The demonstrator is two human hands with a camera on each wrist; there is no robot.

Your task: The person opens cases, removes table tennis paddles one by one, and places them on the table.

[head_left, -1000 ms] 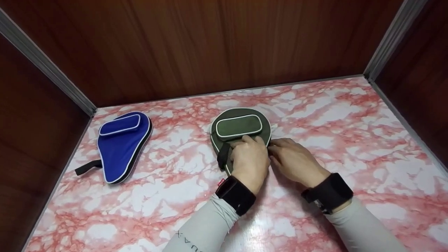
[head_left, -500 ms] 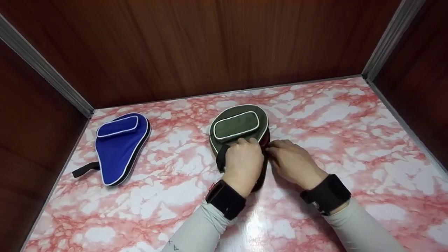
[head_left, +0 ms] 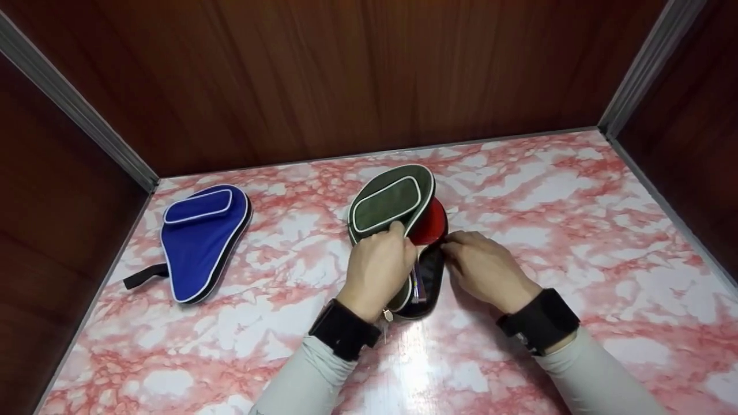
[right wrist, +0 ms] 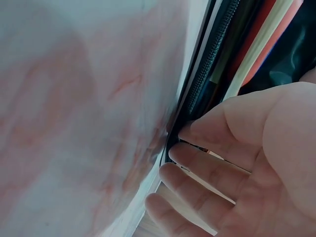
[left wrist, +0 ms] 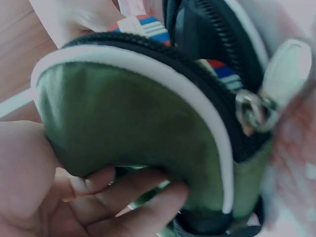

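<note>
A green table tennis bat case (head_left: 385, 208) with white piping lies unzipped, its front cover folded up toward the left. Inside shows a bat with a red rubber face (head_left: 432, 222) and a striped handle (head_left: 417, 283). My left hand (head_left: 377, 268) grips the raised cover, fingers curled beneath it in the left wrist view. A zip pull (left wrist: 289, 69) hangs at the narrow end. On the case's right side, my right hand (head_left: 485, 266) pinches the zipped edge (right wrist: 212, 59) of the lower half between thumb and fingertips.
A blue bat case (head_left: 199, 248) with a black strap (head_left: 145, 275) lies at the left. Dark wooden panels (head_left: 369, 75) wall in the back and both sides of the red-and-white marbled table (head_left: 553, 202).
My left hand has moved left and lifted the cover away, exposing the red bat and the case's black inside. The right hand stays at the edge.
</note>
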